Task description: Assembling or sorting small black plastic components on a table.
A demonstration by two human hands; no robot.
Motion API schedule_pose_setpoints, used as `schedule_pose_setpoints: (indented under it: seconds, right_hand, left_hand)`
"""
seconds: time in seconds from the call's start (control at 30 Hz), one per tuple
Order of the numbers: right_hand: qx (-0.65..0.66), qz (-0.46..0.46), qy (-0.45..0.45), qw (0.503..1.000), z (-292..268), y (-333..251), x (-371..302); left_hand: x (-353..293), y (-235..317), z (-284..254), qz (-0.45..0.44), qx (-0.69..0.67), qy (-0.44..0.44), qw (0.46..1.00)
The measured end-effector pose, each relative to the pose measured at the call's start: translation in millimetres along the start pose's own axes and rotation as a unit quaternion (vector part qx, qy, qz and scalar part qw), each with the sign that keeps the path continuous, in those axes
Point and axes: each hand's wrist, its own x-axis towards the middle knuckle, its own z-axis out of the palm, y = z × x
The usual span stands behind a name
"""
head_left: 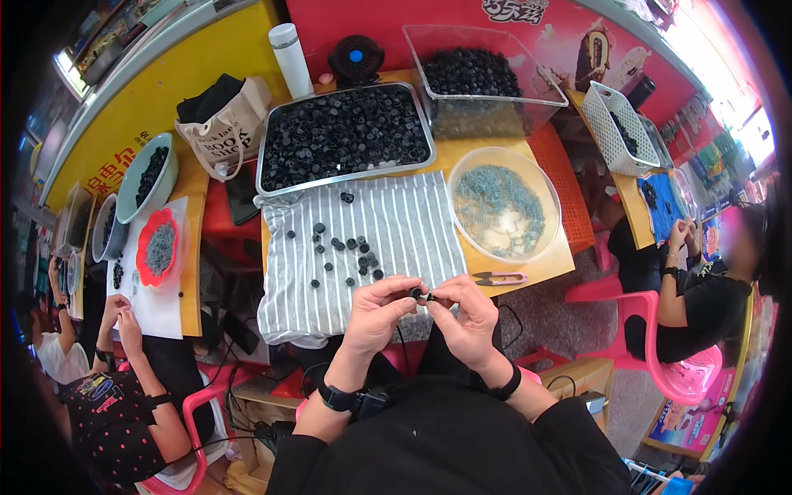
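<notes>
Several black pieces [364, 261] dot the striped cloth [404, 227] beside snips [505, 279].

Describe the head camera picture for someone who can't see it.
A person's left hand and right hand pinch a small dark part by a striped cloth scattered with loose black pieces. Beyond the cloth sits a metal tray heaped with more; to the cloth's right, a round bowl holds grey-blue bits.

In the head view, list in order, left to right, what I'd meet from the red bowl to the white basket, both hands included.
Red bowl → cream tote bag → white bottle → left hand → right hand → white basket.
</notes>
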Motion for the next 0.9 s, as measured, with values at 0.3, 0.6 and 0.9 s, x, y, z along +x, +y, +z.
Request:
schedule_pose_setpoints:
  seconds: [0.3, 0.6, 0.9]
  right_hand:
    - [-0.075, -0.036, -0.009, 0.997, 4, -7, 2]
    - [-0.087, -0.051, -0.020, 0.995, 4, -5, 0]
    - [-0.078, -0.067, -0.019, 0.995, 6, -5, -1]
  left_hand:
    - [-3, -4, -5, 0.004, 0.024, -0.012, 1.000]
    - [-4, -5, -8, -0.020, 0.002, 0.020, 1.000]
    - [-5, -10, -12, 0.010, -0.014, 0.023, 1.000]
